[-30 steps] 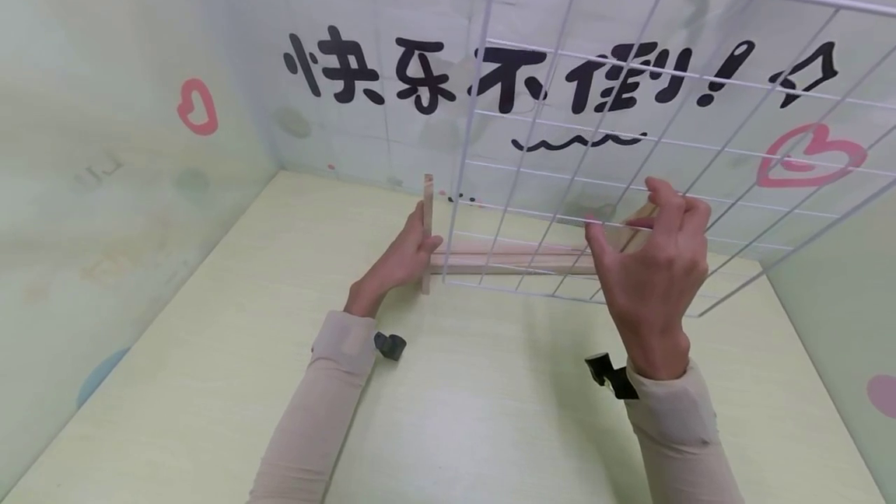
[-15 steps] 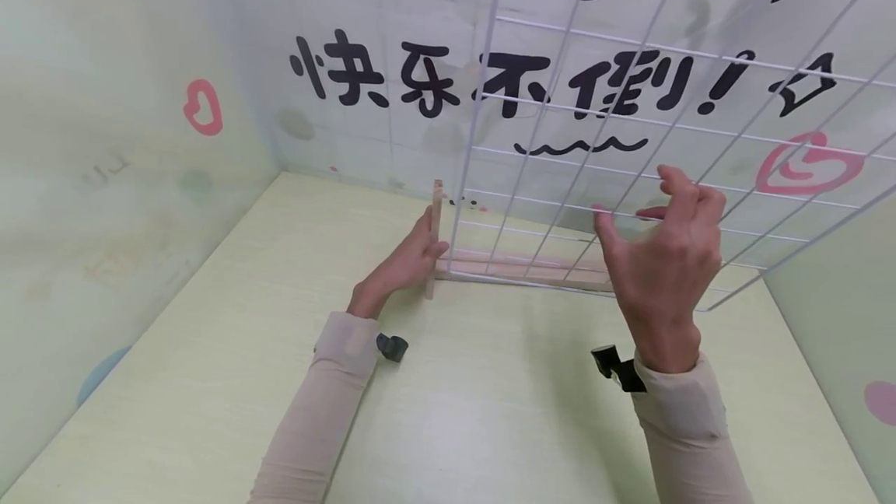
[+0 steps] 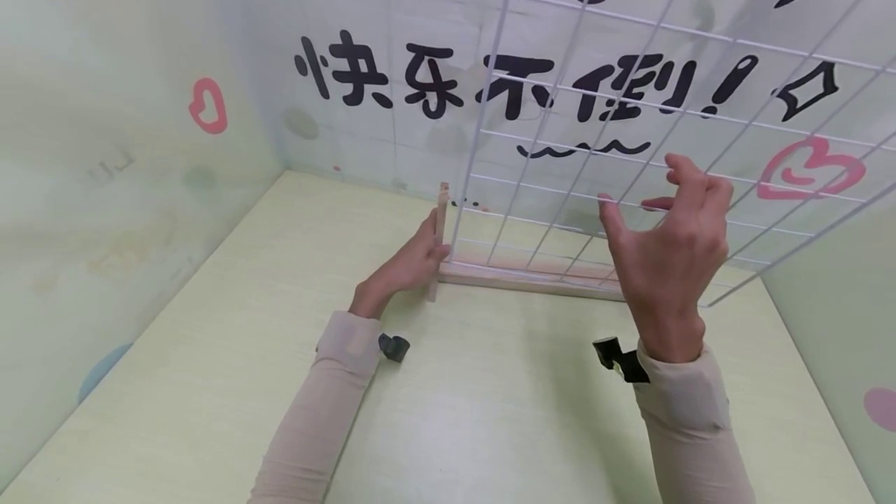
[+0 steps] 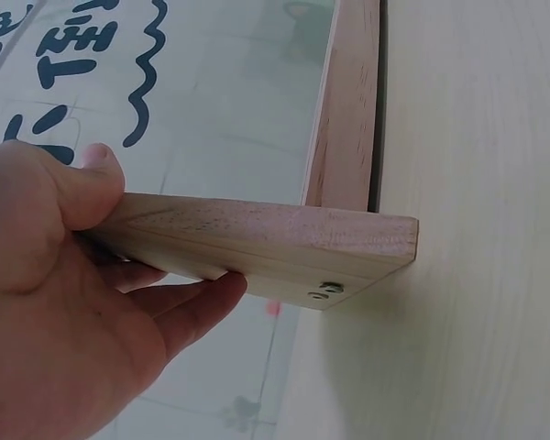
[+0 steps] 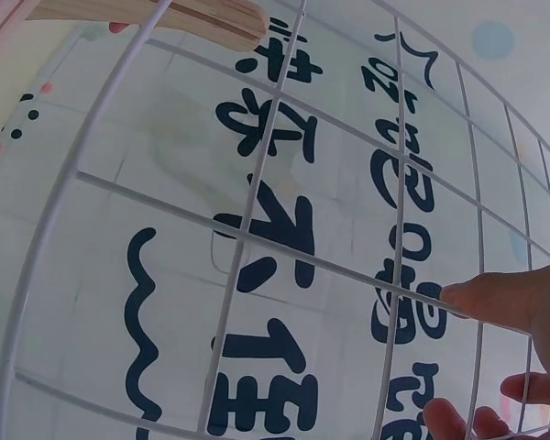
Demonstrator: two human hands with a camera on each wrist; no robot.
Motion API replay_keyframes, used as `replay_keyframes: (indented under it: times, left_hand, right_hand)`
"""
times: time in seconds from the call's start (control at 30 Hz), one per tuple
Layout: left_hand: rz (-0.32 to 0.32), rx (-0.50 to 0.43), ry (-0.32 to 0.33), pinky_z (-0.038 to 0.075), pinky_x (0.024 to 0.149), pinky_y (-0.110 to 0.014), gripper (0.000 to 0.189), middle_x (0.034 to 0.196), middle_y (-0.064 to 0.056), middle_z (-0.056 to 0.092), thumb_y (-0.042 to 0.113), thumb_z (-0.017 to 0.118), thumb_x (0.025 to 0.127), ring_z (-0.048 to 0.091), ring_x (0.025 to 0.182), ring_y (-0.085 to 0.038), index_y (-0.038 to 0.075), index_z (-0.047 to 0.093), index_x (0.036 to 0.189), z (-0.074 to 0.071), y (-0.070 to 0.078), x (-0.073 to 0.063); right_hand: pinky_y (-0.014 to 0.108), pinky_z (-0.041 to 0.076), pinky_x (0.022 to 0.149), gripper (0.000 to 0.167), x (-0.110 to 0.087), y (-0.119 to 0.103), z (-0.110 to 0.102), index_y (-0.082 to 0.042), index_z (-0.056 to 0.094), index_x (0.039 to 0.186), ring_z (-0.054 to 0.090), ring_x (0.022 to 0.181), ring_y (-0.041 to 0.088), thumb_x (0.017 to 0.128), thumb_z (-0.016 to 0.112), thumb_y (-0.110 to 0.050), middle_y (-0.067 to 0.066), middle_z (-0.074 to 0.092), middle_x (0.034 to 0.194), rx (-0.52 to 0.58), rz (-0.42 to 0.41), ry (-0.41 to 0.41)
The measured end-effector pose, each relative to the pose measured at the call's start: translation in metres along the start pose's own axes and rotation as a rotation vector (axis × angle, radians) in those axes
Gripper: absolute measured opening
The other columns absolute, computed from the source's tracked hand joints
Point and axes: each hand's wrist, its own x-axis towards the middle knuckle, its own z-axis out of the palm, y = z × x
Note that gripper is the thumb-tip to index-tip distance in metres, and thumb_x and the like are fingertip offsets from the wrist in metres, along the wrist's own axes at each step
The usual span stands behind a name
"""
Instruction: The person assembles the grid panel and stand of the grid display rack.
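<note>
My left hand (image 3: pixel 409 259) grips an upright wooden end board (image 3: pixel 441 216), thumb on one side and fingers on the other. Two small screw heads (image 4: pixel 326 291) show on the board's face in the left wrist view. A long wooden bar (image 3: pixel 525 281) runs right from this board, low over the table. My right hand (image 3: pixel 675 263) holds a white wire grid panel (image 3: pixel 470 175), its thumb (image 5: pixel 495 298) against one wire and the other fingers curled at the mesh. The panel slants, its lower edge close by the bar and its left edge beside the end board.
The pale wood-grain table (image 3: pixel 448 411) meets a back wall (image 3: pixel 350 138) with black lettering and pink hearts. Side walls stand at left (image 3: pixel 126 216) and right (image 3: pixel 833 278). The panel's top runs out of the head view.
My right hand and the grid panel have moved up and slightly right, the panel's top leaving view. Its lower edge has risen past the bar. The left hand and end board shift slightly right.
</note>
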Motion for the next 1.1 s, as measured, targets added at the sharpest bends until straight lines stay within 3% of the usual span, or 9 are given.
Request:
replay_keyframes:
  times: [0.37,0.6,0.8,1.1]
  left_hand:
    - [0.051,0.029,-0.031,0.015,0.120,-0.050,0.073,0.161,-0.031,-0.002,0.008,0.043,0.104,0.007,0.151,-0.040,-0.006,-0.008,0.155,-0.005,0.002,-0.002]
    - [0.083,0.047,-0.074,0.015,0.121,-0.051,0.074,0.164,-0.025,-0.003,0.012,0.042,0.105,0.005,0.152,-0.037,0.000,-0.009,0.157,-0.005,0.006,0.001]
    - [0.095,0.066,-0.074,0.012,0.122,-0.050,0.075,0.164,-0.025,-0.003,0.016,0.044,0.105,0.005,0.152,-0.037,-0.002,-0.008,0.156,-0.005,0.008,0.000]
    - [0.072,-0.004,-0.076,0.020,0.119,-0.054,0.077,0.164,-0.024,-0.001,0.016,0.046,0.105,0.010,0.151,-0.039,0.004,-0.008,0.158,-0.002,0.001,-0.004]
  right_hand:
    - [0.052,0.048,0.070,0.057,0.010,-0.005,0.002,-0.001,0.057,0.126,0.072,0.088,0.032,0.082,0.079,-0.031,0.025,0.057,0.114,0.006,0.018,0.004]
    - [0.054,0.050,0.069,0.057,0.011,-0.004,-0.001,-0.001,0.057,0.127,0.072,0.089,0.033,0.082,0.079,-0.029,0.026,0.057,0.114,-0.004,0.031,0.015]
    - [0.053,0.048,0.070,0.058,0.017,-0.004,0.000,-0.002,0.057,0.128,0.072,0.090,0.032,0.083,0.077,-0.033,0.026,0.057,0.114,-0.002,0.026,0.019]
    - [0.054,0.050,0.074,0.059,0.024,-0.005,0.006,-0.002,0.058,0.128,0.072,0.090,0.033,0.083,0.078,-0.034,0.025,0.057,0.114,0.003,0.015,0.001]
